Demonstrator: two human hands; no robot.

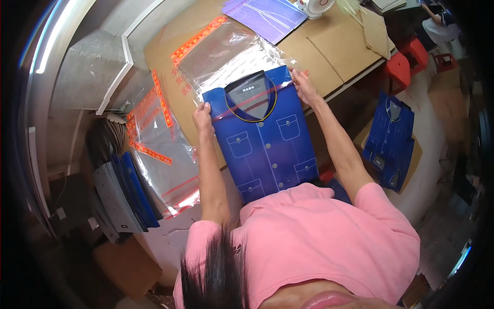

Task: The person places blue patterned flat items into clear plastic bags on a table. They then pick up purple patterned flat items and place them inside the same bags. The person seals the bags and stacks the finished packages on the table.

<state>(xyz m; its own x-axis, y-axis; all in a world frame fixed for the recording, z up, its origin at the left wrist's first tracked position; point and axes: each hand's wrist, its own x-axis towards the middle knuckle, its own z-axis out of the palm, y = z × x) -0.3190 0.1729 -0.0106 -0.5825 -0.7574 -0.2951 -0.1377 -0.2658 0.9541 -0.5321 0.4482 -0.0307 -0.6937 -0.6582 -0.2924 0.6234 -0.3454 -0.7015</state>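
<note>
A folded blue work jacket (pixel 267 149) with white stitching, buttoned pockets and a yellow-edged collar lies in front of me, its lower end hidden by my pink shirt. Clear plastic with a red line crosses its collar area, so it appears to be inside a clear bag, at least in part. My left hand (pixel 203 118) is closed on the left edge near the shoulder, thumb on top. Opposite it, my right hand (pixel 304 87) grips the far right corner by the other shoulder. Just beyond the collar lies a shiny clear plastic bag (pixel 226 54) with an orange-red strip.
More clear bags (pixel 170 154) with red strips lie at the left, beside a stack of folded grey and blue garments (pixel 121 190). A purple printed sheet (pixel 267 18) and a small fan (pixel 315 6) sit at the back. Blue jackets (pixel 391 139) and red stools (pixel 399 72) are at right.
</note>
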